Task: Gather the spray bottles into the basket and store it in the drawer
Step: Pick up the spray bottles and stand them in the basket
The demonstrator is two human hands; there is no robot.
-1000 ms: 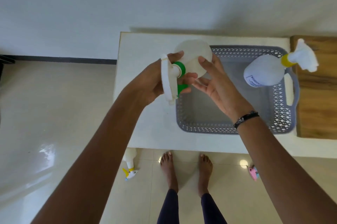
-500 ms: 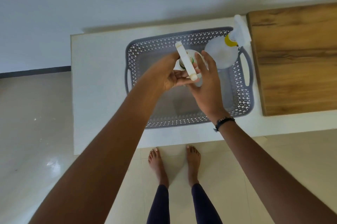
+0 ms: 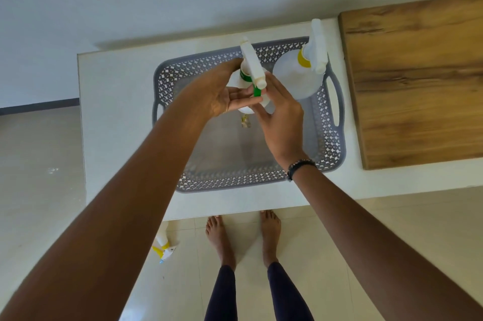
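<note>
Both hands meet over the grey basket (image 3: 337, 138), which sits on the white worktop (image 3: 117, 111). The left hand (image 3: 219, 90) is curled around the green-collared spray bottle (image 3: 251, 70), its fingers (image 3: 243, 101) wrapped under the bottle's body and the thumb up by the neck, so the bottle is gripped upright with its white trigger head rising above the fingers. The right hand (image 3: 282, 111) rests against the same bottle from the other side; its fingers are loosely spread and touch the body just below the green trigger, though whether they actually grip cannot be told. Just beyond the right fingers, a second spray bottle (image 3: 298, 77) with a yellow collar stands inside the basket at its far right corner, close beside the held one. A dark bracelet (image 3: 300, 166) circles the right wrist. Right of the basket, well apart from the fingers, lies a wooden board (image 3: 418, 80). On the floor (image 3: 39, 190) near the bare feet, under the worktop edge, a third spray bottle (image 3: 163, 245) lies on its side.
</note>
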